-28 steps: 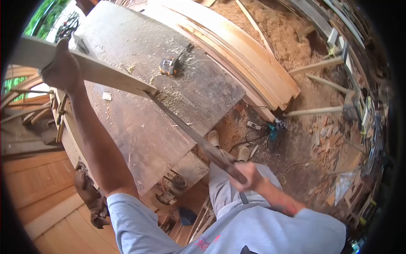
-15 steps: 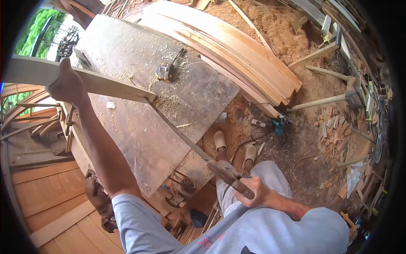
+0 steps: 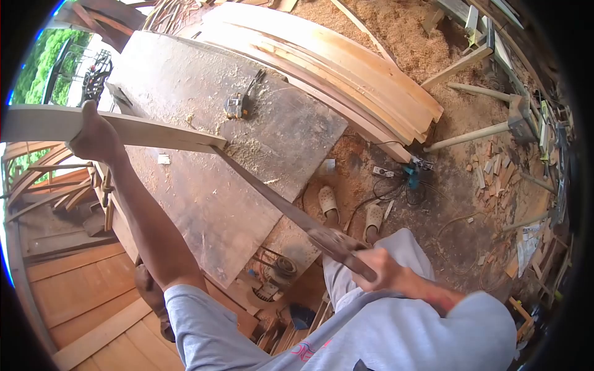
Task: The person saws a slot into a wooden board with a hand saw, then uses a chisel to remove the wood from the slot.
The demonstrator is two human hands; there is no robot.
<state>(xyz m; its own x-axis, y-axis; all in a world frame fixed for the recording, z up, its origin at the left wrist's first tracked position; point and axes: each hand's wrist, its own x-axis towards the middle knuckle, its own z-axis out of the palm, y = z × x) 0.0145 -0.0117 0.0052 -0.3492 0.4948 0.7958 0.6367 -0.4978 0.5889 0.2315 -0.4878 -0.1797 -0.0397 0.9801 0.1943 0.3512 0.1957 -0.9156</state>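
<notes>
A long pale wooden plank [image 3: 164, 133] runs from the left edge out over the workbench [image 3: 204, 204], its cut end near the bench's middle. My left hand [image 3: 98, 135] grips the plank partway along, thumb over the upper edge and fingers wrapped beneath. In my right hand [image 3: 380, 269], close to my lap, is the wooden handle of a handsaw [image 3: 266, 195]. The blade stretches diagonally up and left across the bench, seen nearly edge-on, and its far part meets the plank near the end. Wood shavings lie around that spot.
A yellow-and-black tape measure [image 3: 236, 106] lies on the bench. Curved boards [image 3: 334, 68] are stacked beyond it. A blue power tool [image 3: 412, 178] with cords sits on the floor, near offcuts [image 3: 492, 173]. A pulley [image 3: 284, 266] shows at the bench's near end.
My right hand and the saw handle have shifted slightly up and right in view. The plank and left hand appear a little lower at the left, still gripped, as the view tilts.
</notes>
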